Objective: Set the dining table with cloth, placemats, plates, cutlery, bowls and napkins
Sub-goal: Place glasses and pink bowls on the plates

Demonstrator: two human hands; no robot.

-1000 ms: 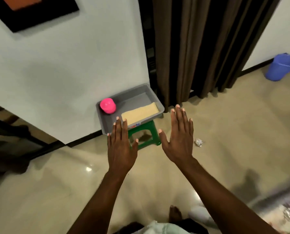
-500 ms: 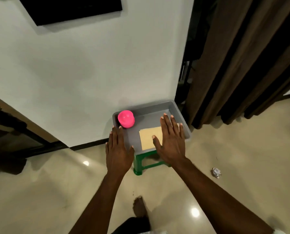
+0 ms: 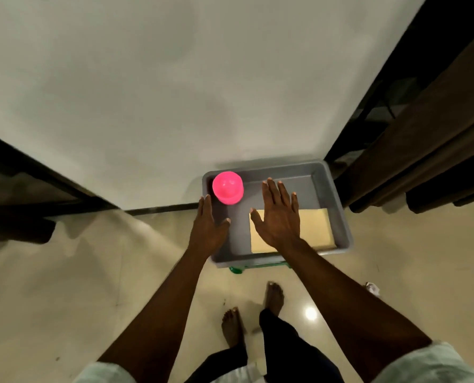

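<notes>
A grey plastic tray point(image 3: 338, 205) sits on a green stool point(image 3: 237, 269) against the white wall. In its back left corner stands a stack of pink bowls point(image 3: 228, 187), upside down. A folded beige cloth or placemat point(image 3: 314, 230) lies flat at the tray's front right. My left hand point(image 3: 208, 230) hovers over the tray's left rim, fingers straight, holding nothing. My right hand point(image 3: 278, 218) is spread flat above the beige piece and hides its left part; whether it touches it is unclear.
The white wall point(image 3: 175, 92) rises directly behind the tray. Dark brown curtains point(image 3: 437, 139) hang at the right, dark furniture point(image 3: 23, 200) at the left. My bare feet point(image 3: 273, 297) stand on the glossy beige floor just before the stool. A crumpled scrap point(image 3: 372, 288) lies at the right.
I have stepped closer to the tray, and it now lies right below my hands. Both hands moved forward over it; the right went from the tray's front edge to above the beige piece.
</notes>
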